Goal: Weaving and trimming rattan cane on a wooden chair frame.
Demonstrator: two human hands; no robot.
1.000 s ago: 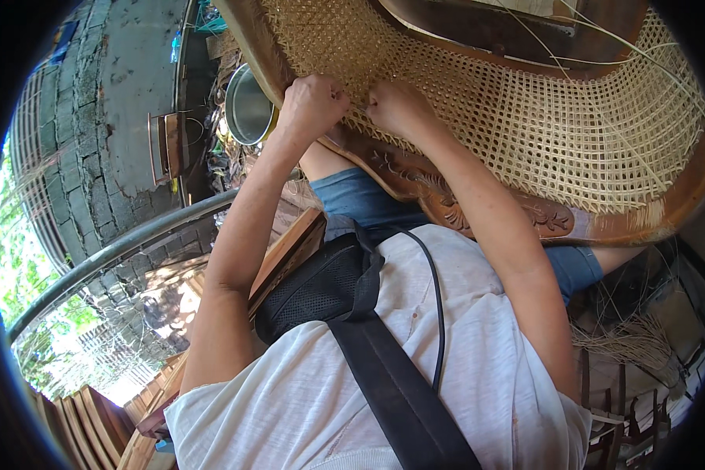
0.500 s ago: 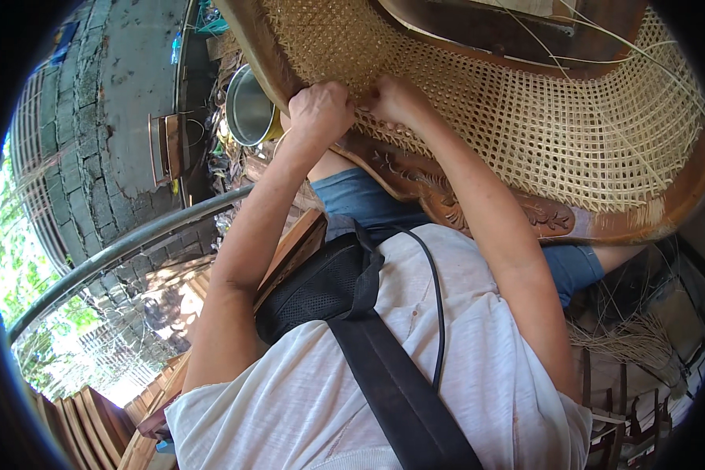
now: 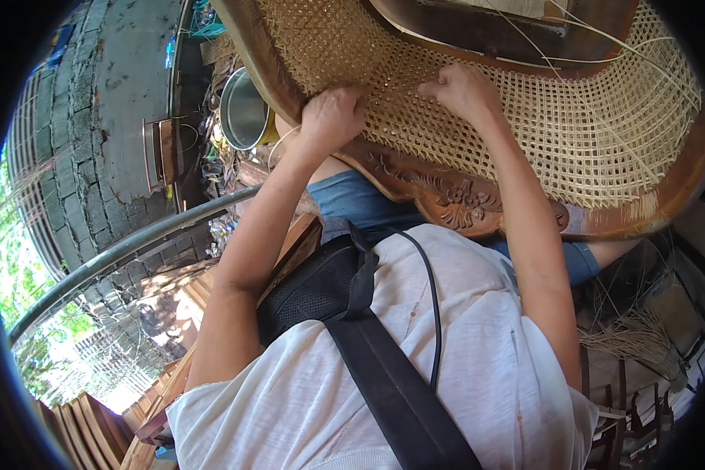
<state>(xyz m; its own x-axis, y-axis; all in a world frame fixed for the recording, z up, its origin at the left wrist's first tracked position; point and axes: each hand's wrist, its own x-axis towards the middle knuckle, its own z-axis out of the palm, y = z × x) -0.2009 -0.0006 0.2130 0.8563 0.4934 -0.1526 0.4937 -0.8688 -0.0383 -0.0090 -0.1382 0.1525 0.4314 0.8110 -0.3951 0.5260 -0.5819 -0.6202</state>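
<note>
Across my lap lies a carved wooden furniture frame [image 3: 446, 192] with a woven cane panel [image 3: 556, 133] filling its curved opening. My left hand [image 3: 333, 117] is closed at the left part of the weave, beside the wooden rail; its fingertips are bent down against the cane and partly hidden. Farther right, my right hand [image 3: 466, 94] is raised a little over the panel with thumb and forefinger pinched together. Any strand between those fingers is too thin to make out. Loose cane strands [image 3: 595, 59] trail over the upper right of the panel.
A metal bucket [image 3: 243, 110] stands on the ground left of the frame. A curved metal pipe [image 3: 133, 243] runs along my left, with stacked wooden pieces [image 3: 86, 427] below it. A bundle of loose cane [image 3: 630, 337] lies at the right.
My right hand has moved right and slightly up, away from my left hand. My left hand has shifted slightly right and down, staying by the rail.
</note>
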